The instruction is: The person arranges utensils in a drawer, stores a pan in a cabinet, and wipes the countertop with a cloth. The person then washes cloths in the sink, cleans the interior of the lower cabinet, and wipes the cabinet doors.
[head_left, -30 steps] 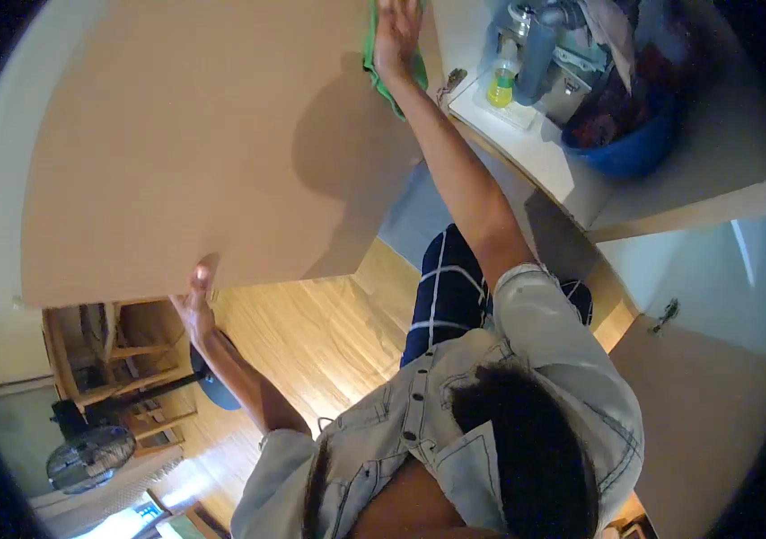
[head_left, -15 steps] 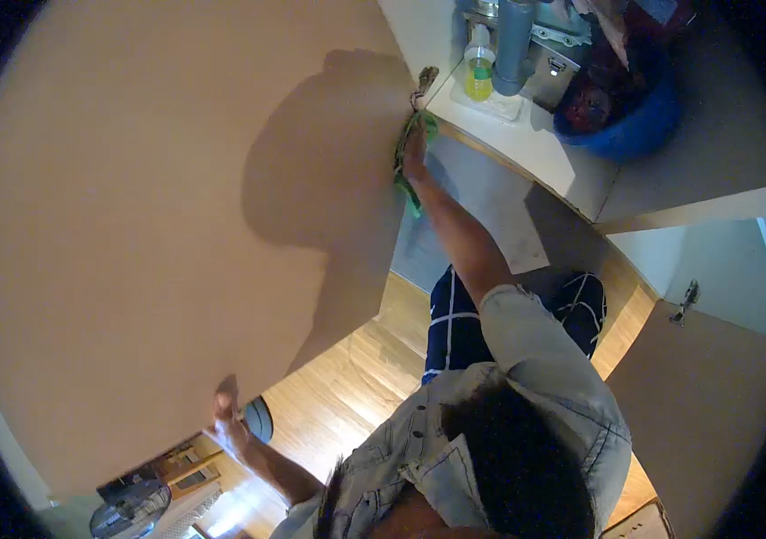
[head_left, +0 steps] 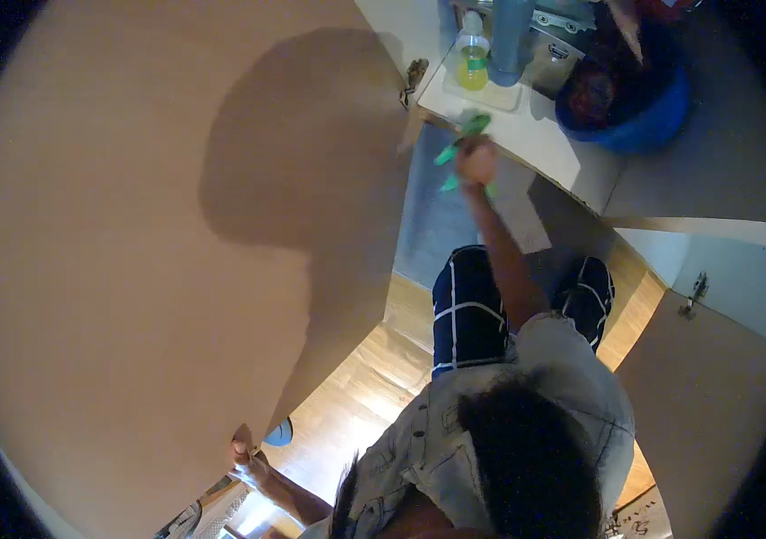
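Observation:
In the head view my right hand (head_left: 476, 162) is closed on a green cloth (head_left: 471, 124), blurred by motion, with loose ends sticking out around the fist. It is just in front of the front edge of a white cabinet shelf (head_left: 545, 148). At the lower left my left hand (head_left: 246, 460) grips the free edge of a large tan cabinet door (head_left: 132, 296). Its thumb lies on the door's face, while the other fingers are mostly hidden behind it. A metal hinge (head_left: 413, 83) joins this door to the cabinet near its top.
On the shelf stand a bottle of yellow liquid (head_left: 472, 65), a grey-blue cylinder (head_left: 510, 45) and a filled blue basin (head_left: 634, 130). A second open door (head_left: 697, 386) hangs at the right. Wooden floor (head_left: 338, 386) lies below.
My right hand has moved off the door's hinge side, rightward to the shelf front, carrying the green cloth. My left hand and the door edge have shifted slightly down and right in view.

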Available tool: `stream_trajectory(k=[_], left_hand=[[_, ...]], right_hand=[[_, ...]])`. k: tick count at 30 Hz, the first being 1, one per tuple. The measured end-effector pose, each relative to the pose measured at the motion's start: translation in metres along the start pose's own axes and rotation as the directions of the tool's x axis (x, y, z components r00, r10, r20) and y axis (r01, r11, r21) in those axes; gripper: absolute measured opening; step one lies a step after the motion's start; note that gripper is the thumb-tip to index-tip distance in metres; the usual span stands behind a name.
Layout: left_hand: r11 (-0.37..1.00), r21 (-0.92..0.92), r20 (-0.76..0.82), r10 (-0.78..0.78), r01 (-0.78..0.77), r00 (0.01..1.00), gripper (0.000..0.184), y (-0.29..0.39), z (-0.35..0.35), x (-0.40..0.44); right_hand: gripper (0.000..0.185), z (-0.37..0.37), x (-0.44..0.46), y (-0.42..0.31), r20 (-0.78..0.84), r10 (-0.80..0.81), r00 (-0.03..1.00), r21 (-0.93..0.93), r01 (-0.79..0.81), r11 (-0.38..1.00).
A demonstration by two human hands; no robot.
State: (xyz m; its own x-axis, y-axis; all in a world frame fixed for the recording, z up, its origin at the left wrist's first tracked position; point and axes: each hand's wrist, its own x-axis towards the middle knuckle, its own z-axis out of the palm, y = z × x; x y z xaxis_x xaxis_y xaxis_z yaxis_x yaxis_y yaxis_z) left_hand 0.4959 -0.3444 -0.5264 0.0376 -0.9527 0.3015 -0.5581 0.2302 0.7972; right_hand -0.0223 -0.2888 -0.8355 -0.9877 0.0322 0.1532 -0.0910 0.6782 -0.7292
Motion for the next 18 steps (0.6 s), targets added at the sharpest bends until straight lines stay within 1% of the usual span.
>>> stream_trajectory(k=[1,2,5,8,10,11,14,17,18], left_hand=[[1.000,0.012,-0.004,-0.003,0.003,1.000,0.063,0.000,-0.001,-0.002],[1.000,0.015,-0.005,-0.010,0.010,1.000,0.063,-0.001,0.000,0.000],[1.000,0.020,0.004,-0.014,0.014,1.000,0.062,-0.004,0.002,0.007],[0.999,0.026,0.012,-0.019,0.018,1.000,0.062,-0.006,0.000,0.011],[0.999,0.037,0.022,-0.024,0.023,0.999,0.062,-0.007,-0.002,0.013],[0.999,0.043,0.025,-0.028,0.026,0.999,0.062,-0.007,-0.004,0.014],[0.998,0.055,0.030,-0.030,0.028,0.999,0.061,-0.008,-0.009,0.014],[0.997,0.068,0.038,-0.040,0.037,0.998,0.061,-0.009,-0.012,0.015],[0.997,0.071,0.039,-0.041,0.038,0.998,0.061,-0.010,-0.013,0.014]], right_hand=[[0.025,-0.021,0.018,0.011,-0.141,-0.014,0.990,-0.046,0.008,0.999],[0.024,-0.036,0.038,0.023,-0.290,-0.042,0.956,-0.087,0.017,0.996],[0.025,-0.025,0.084,0.080,-0.116,0.136,0.984,-0.126,-0.150,0.981],[0.027,-0.004,0.082,0.062,-0.069,0.053,0.996,-0.201,-0.066,0.977],[0.028,0.014,0.076,0.049,-0.097,-0.056,0.994,-0.233,0.032,0.972],[0.028,0.015,0.073,0.045,-0.113,-0.008,0.994,-0.214,-0.017,0.977],[0.028,0.003,0.058,0.025,-0.294,-0.152,0.943,-0.344,0.044,0.938],[0.031,-0.002,0.050,0.048,-0.200,-0.286,0.937,-0.383,0.195,0.903],[0.032,-0.008,0.049,0.052,-0.194,-0.278,0.941,-0.346,0.200,0.917]])
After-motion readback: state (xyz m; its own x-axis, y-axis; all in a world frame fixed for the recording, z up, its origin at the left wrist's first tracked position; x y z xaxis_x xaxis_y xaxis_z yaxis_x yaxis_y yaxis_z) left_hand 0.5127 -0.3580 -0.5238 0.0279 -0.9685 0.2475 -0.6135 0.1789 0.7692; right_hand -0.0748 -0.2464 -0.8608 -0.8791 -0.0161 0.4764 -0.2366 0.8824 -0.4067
